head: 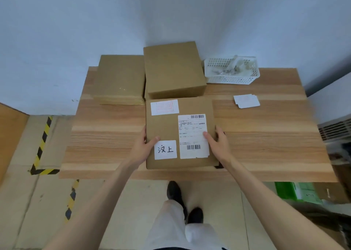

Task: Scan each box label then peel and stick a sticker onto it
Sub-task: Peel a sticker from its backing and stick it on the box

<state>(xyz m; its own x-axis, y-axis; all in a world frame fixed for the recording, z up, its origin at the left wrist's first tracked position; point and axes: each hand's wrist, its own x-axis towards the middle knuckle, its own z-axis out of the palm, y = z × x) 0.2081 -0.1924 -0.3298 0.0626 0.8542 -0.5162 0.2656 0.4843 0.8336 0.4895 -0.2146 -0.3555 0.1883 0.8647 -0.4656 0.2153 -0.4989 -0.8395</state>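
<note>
**A:** Where is the box sitting?

**B:** I'm seeing the flat brown cardboard box [165, 128] lying at the centre of the pale wooden table [266, 135], toward its near edge. The left hand [142, 148] is gripping its 9 o'clock side, thumb pressing on top just beside the white handwritten sticker [165, 149]. The right hand [218, 143] is clasping the 3 o'clock side, thumb lying on the white printed shipping label [193, 135].

**A:** And the fingers?

**B:** Both sets are curling round the edges, thumbs spread away from them; the rest I cannot tell, they're going under the box.

**A:** Anything else?

**B:** A white sticker with red print [164, 107] is sitting at the box's 11 o'clock corner. At 12 o'clock a thicker plain cardboard box [173, 69] is touching it, with a flatter cardboard box [120, 78] at 10 o'clock. A white plastic lattice basket [230, 70] is standing at 1 o'clock, and a small stack of white sticker sheets [246, 101] is lying at 2 o'clock.
</note>
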